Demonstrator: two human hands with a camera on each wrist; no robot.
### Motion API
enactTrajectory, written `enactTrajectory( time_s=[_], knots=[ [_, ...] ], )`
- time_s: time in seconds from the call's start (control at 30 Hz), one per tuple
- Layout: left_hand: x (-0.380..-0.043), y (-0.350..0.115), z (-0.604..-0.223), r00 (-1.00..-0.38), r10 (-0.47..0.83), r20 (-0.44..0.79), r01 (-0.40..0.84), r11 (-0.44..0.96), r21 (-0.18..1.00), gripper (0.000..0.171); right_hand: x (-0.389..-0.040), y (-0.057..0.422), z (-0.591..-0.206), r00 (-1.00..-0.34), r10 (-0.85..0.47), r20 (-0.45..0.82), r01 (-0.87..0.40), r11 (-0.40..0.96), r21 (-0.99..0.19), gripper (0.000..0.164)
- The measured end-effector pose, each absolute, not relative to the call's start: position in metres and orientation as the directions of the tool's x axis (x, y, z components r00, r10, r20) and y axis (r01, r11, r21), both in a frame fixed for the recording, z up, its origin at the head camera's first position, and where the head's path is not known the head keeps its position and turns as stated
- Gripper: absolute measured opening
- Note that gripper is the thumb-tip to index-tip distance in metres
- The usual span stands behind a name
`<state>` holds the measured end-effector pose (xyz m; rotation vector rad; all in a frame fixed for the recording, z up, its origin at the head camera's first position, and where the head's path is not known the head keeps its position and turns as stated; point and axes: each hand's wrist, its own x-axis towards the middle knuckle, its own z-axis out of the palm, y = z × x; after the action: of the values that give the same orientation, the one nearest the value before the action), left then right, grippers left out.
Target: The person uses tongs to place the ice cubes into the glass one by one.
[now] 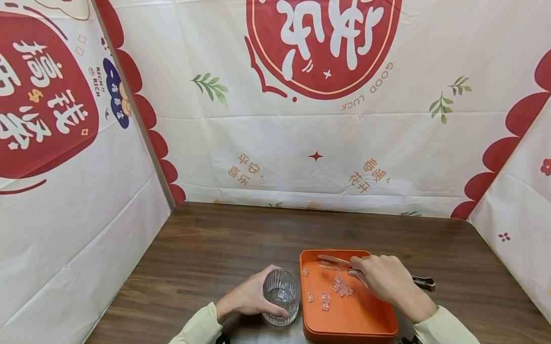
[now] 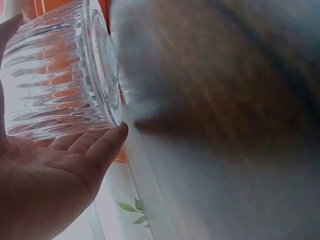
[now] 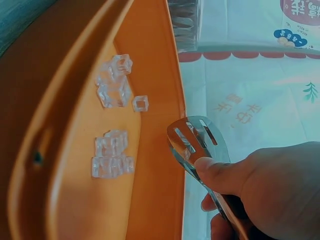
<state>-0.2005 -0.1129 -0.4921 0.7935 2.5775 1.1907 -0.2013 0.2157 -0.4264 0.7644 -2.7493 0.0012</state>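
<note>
My left hand (image 1: 255, 295) grips a clear ribbed glass (image 1: 281, 299) on the table, just left of a shallow orange tray (image 1: 350, 321). In the left wrist view the thumb and fingers lie round the glass (image 2: 55, 75). Metal tongs (image 1: 419, 282) with slotted heads are held in my right hand (image 1: 383, 274); their heads are over the far part of the tray. I cannot tell whether a cube is between the heads. Several clear ice-like cubes (image 1: 342, 285) lie in the tray, bunched into small clusters (image 3: 112, 155), with a single cube (image 3: 141, 103) apart.
The tray and glass stand on a dark wood-grain table (image 1: 218, 241). Behind it hangs a white printed cloth (image 1: 276, 141), with another cloth side (image 1: 87, 201) along the left. The tray's wall (image 3: 155, 150) rises around the cubes.
</note>
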Motion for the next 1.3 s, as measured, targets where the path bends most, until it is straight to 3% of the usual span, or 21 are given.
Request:
enactTrajectory(
  time_s=[0.93, 1.3],
  knots=[
    [-0.198, -0.111, -0.491, -0.837, 0.545, 0.049, 0.388, 0.527, 0.756, 0.085, -0.186, 0.207, -0.405, -0.742, -0.536, 0.402, -0.537, 0.835, 0.122, 0.028],
    [-0.197, -0.112, -0.489, -0.835, 0.549, 0.041, 0.380, 0.520, 0.765, 0.086, -0.177, 0.196, -0.394, -0.754, -0.532, 0.385, -0.532, 0.839, 0.117, 0.022]
  ],
)
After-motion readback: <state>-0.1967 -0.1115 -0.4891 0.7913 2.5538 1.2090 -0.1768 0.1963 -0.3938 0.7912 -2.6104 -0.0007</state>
